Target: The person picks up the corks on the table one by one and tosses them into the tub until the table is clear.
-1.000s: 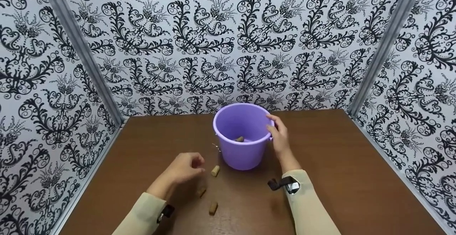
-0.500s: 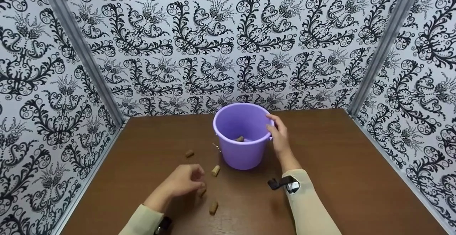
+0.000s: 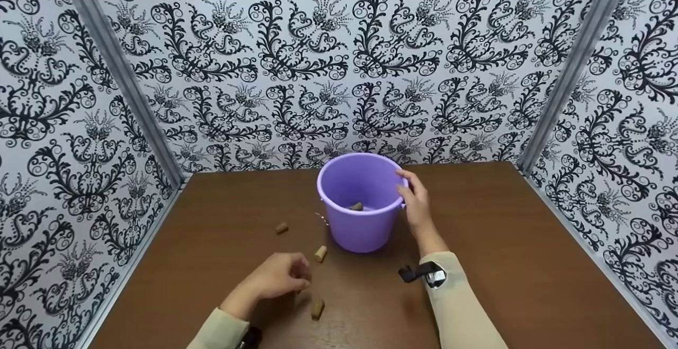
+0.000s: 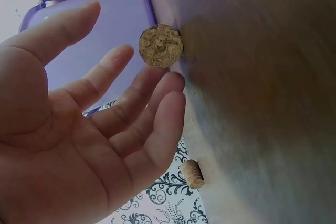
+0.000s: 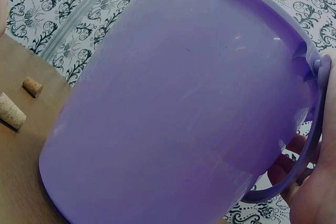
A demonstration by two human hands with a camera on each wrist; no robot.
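A purple bucket (image 3: 360,232) stands upright on the table, with a cork (image 3: 356,206) lying inside. My right hand (image 3: 417,200) grips its rim on the right side; in the right wrist view the bucket's handle (image 5: 315,140) hangs beside that hand. Low over the table, left of the bucket, my left hand (image 3: 278,276) has loosely bent fingers and holds nothing. From the left wrist, a cork's round end (image 4: 160,45) shows right by the fingertips. In the head view, the left hand almost entirely hides one cork.
Between left hand and bucket lies a cork (image 3: 321,253). Another cork (image 3: 282,227) lies farther back, and a third cork (image 3: 317,309) nearer the front. The brown table (image 3: 476,222) is enclosed by patterned walls (image 3: 339,73).
My left hand has moved back toward the front of the table, uncovering the rear cork and covering a nearer one. The right hand and bucket have stayed put.
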